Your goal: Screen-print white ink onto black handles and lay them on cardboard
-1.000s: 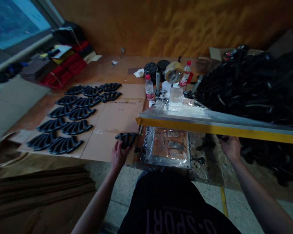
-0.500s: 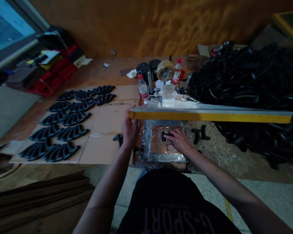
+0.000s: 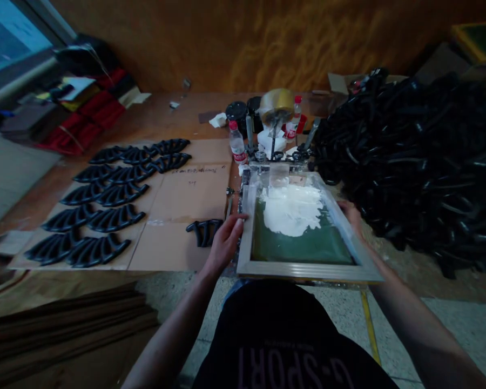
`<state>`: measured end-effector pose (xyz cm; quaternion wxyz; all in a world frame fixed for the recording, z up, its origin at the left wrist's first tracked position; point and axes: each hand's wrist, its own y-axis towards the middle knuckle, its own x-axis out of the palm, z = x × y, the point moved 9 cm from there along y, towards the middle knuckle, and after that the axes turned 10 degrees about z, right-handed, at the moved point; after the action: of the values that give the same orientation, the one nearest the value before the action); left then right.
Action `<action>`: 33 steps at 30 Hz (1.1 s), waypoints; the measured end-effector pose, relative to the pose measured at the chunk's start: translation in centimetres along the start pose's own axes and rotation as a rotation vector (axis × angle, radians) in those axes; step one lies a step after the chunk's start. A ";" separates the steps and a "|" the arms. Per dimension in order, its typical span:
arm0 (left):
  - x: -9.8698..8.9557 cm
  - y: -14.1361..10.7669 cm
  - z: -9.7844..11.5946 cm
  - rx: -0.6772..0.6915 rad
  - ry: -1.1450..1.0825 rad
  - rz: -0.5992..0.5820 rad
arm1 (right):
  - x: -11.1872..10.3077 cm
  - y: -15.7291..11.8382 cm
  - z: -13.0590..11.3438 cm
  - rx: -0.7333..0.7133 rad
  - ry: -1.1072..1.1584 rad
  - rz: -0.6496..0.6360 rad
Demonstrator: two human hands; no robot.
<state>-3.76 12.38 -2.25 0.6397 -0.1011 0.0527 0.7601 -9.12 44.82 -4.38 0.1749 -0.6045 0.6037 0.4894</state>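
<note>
A screen printing frame point(image 3: 308, 270) lies lowered in front of me, metal-edged with green mesh. White ink point(image 3: 294, 210) is spread over the mesh's upper part, and a squeegee-like pale block point(image 3: 279, 175) stands at its far end. My left hand point(image 3: 225, 240) is at the frame's left edge, fingers curled and thumb against it. My right hand point(image 3: 351, 217) is beside the right edge, its fingers partly hidden by the frame. Black curved handle-like pieces point(image 3: 206, 232) lie on cardboard left of my left hand. The board under the frame is covered.
Rows of black curved pieces point(image 3: 115, 219) lie on cardboard point(image 3: 190, 189) at left. A large heap of similar pieces point(image 3: 413, 156) fills the right. A bottle point(image 3: 237, 143), black tubs point(image 3: 235, 112) and a tape roll point(image 3: 277, 105) stand behind the frame.
The frame has come down from a raised, edge-on position to lie low. My right hand has left the black piece on the board and moved right, beside the frame.
</note>
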 end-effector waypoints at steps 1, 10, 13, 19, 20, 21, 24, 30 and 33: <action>0.5 -0.6 -2.1 -0.060 0.001 -0.039 | -1.6 1.1 0.8 0.067 -0.023 0.095; 2.9 -0.5 -11.3 -0.128 0.219 -0.052 | 4.4 8.4 -9.2 -0.086 -0.206 -0.065; 2.9 -0.3 -11.7 -0.127 0.228 -0.061 | 7.1 5.7 -10.1 -0.165 -0.264 -0.235; 2.9 -0.3 -12.2 -0.154 0.180 -0.061 | 6.5 -1.1 -12.4 -0.575 -0.129 -0.383; 3.0 -0.3 -12.2 -0.158 0.173 -0.059 | 6.2 -1.2 -12.7 -0.598 -0.071 -0.415; 3.0 -0.3 -12.2 -0.161 0.172 -0.055 | 6.0 -1.0 -12.8 -0.591 -0.022 -0.432; 2.9 -0.3 -11.8 -0.161 0.171 -0.051 | 5.5 0.5 -12.4 -0.453 -0.004 -0.343; 2.8 -0.4 -11.3 -0.186 0.151 -0.050 | 6.1 -1.7 -13.2 -0.474 -0.033 -0.287; 2.7 -0.3 -10.6 -0.204 0.103 -0.059 | 5.8 1.6 -12.3 -0.325 -0.020 -0.239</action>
<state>-2.98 12.81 -13.19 0.6448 -0.2058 0.0048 0.7361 -7.06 31.40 -2.79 0.1378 -0.6870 0.4390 0.5624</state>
